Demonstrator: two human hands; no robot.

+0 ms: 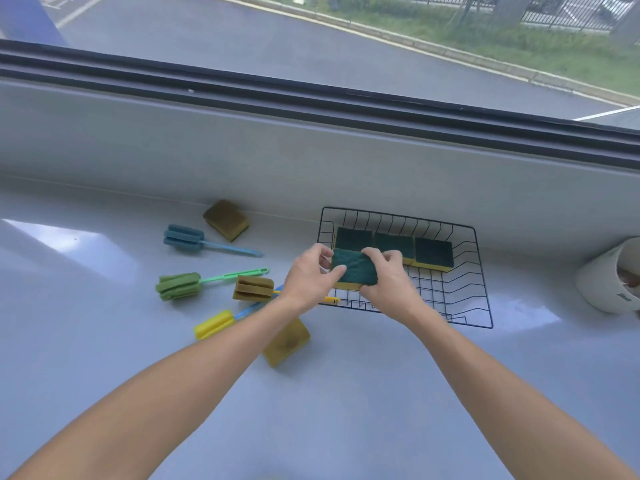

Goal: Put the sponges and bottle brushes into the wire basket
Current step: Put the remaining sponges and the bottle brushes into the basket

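A black wire basket [479, 271] sits on the grey counter, with three green-topped yellow sponges [394, 244] in a row along its far side. My left hand [308, 277] and my right hand [388, 277] both grip a fourth green-and-yellow sponge [355, 268] over the basket's left front part. On the counter to the left lie a blue bottle brush [183, 238], a green one [178, 285], an olive-headed one [252, 288] and a yellow-headed one [214, 323]. Two more sponges lie loose, one [225, 220] near the wall, another [285, 342] under my left forearm.
A white cup-like container [602, 289] stands at the right edge of the counter. A low wall and a window frame [311, 95] run along the back. The counter [346, 410] stretches wide in front of me.
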